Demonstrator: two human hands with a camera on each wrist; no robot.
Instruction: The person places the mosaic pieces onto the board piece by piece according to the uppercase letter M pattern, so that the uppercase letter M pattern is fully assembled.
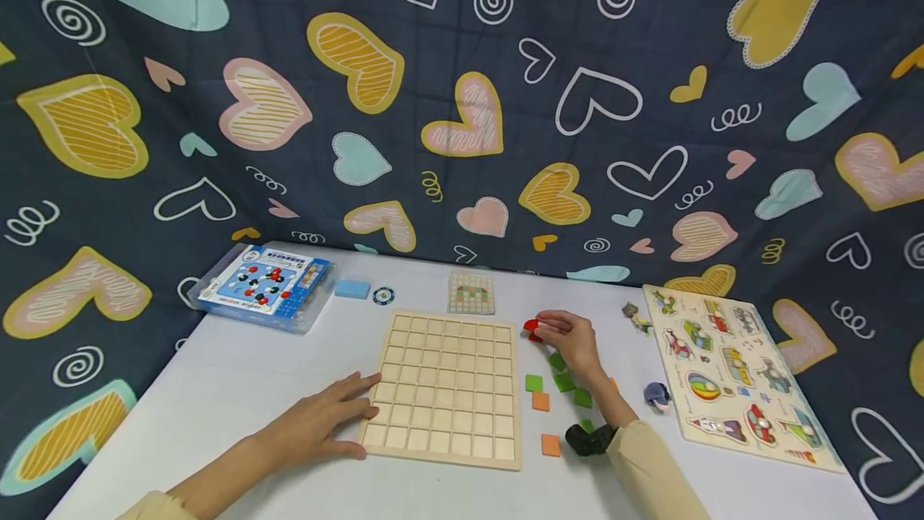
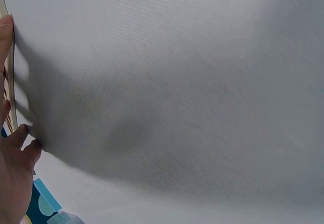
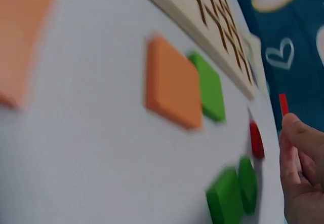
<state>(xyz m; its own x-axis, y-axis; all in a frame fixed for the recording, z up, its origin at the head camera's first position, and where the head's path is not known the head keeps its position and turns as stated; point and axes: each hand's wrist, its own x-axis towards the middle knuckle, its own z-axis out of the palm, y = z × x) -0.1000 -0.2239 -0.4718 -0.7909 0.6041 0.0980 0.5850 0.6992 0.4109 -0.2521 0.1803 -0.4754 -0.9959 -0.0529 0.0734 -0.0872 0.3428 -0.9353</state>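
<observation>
My left hand (image 1: 328,416) lies at the left edge of a wooden grid board (image 1: 447,462), its spread fingertips touching the frame. In the left wrist view, some fingers (image 2: 20,153) show at the far left beside that edge. Past the board's upper right corner, my right hand (image 1: 573,343) pinches a small red tile (image 3: 284,100) between thumb and fingers, raised above the table. Another red piece (image 3: 256,140) is on the table below it. Green tiles (image 1: 534,383) and orange tiles (image 1: 551,445) lie scattered along the board's right side, some partly hidden by my right forearm.
A small pattern card (image 1: 472,293) lies behind the board. At the back left are a boxed molecule set (image 1: 263,283), a blue block (image 1: 352,289) and a round chip (image 1: 383,295). A picture puzzle board (image 1: 743,375) and small figures (image 1: 657,396) lie right. Patterned cloth hangs behind.
</observation>
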